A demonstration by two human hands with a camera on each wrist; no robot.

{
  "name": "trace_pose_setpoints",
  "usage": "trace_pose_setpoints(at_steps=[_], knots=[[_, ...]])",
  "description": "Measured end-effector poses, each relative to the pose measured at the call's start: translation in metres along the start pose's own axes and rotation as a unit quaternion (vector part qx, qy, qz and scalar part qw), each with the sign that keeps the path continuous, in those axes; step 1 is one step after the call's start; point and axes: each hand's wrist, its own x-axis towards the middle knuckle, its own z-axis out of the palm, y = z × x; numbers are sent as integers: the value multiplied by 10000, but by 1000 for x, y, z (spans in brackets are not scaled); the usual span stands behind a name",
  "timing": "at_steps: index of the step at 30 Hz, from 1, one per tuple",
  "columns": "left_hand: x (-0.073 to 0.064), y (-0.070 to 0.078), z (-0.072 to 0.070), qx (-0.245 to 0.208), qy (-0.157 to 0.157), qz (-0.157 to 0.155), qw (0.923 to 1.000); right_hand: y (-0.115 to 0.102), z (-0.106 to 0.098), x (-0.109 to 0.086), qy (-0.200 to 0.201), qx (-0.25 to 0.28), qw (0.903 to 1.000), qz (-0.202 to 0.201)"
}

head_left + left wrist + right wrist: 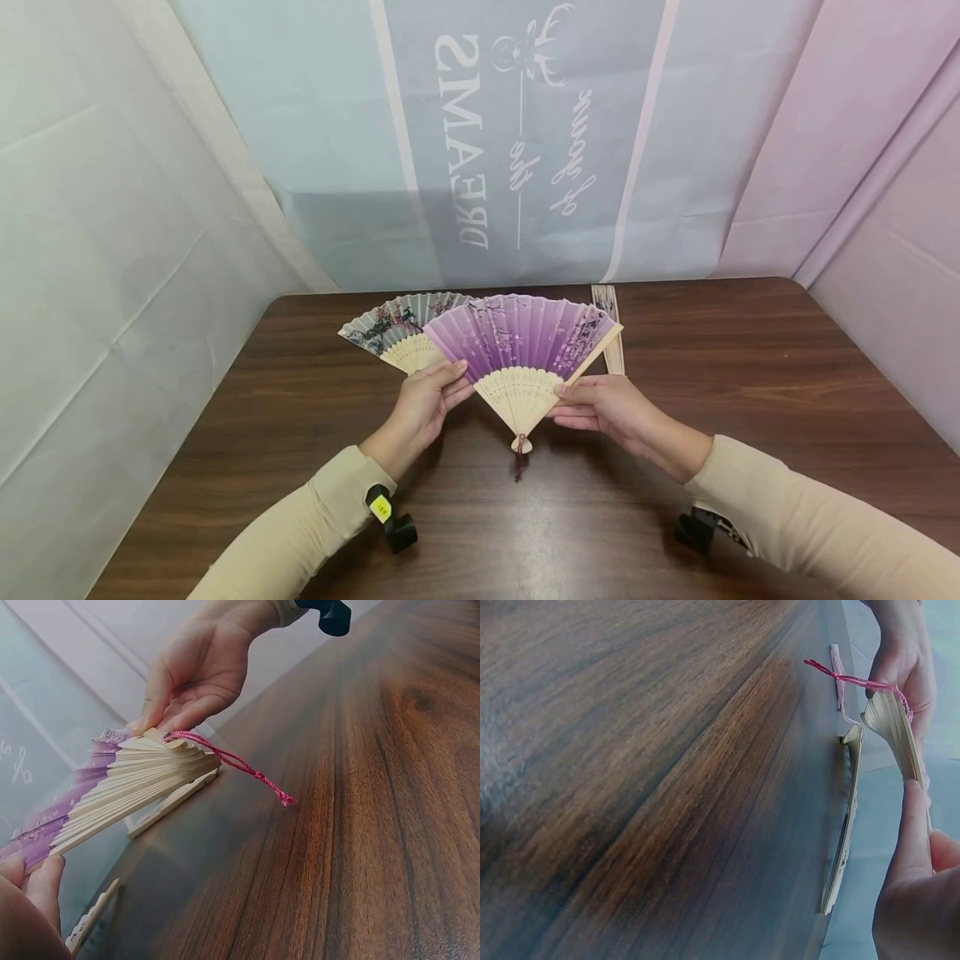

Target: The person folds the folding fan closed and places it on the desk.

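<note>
Spread wide above the table is a purple folding fan (517,337) with printed blossoms and pale slatted ribs. My left hand (427,402) pinches its left edge between thumb and fingers. On the opposite side, my right hand (611,408) grips the outer rib with the thumb on top. From the fan's pivot hangs a dark red tassel cord (519,462), which looks pink in the left wrist view. Behind the left hand lies a grey folding fan (397,325) with a floral print, also spread and partly covered by the purple one.
A folded fan (615,358) lies on the table behind the right hand, partly hidden. The brown wooden table (300,467) ends at a printed cloth backdrop (525,142). Pale cloth walls stand on both sides. Black cameras hang at both wrists.
</note>
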Motion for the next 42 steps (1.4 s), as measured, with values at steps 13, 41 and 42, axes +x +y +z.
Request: trace_pose_setpoints(at_steps=[13,41,42], knots=[[3,-1,1,130,-32,-28,9999,-2,1,2,-44,-29,10000,32],[3,-2,5,225,-102,-98,9996,-6,0,2,-165,-323,9992,140],[3,-3,5,237,-104,-100,9996,-6,0,2,-177,-339,9992,144]])
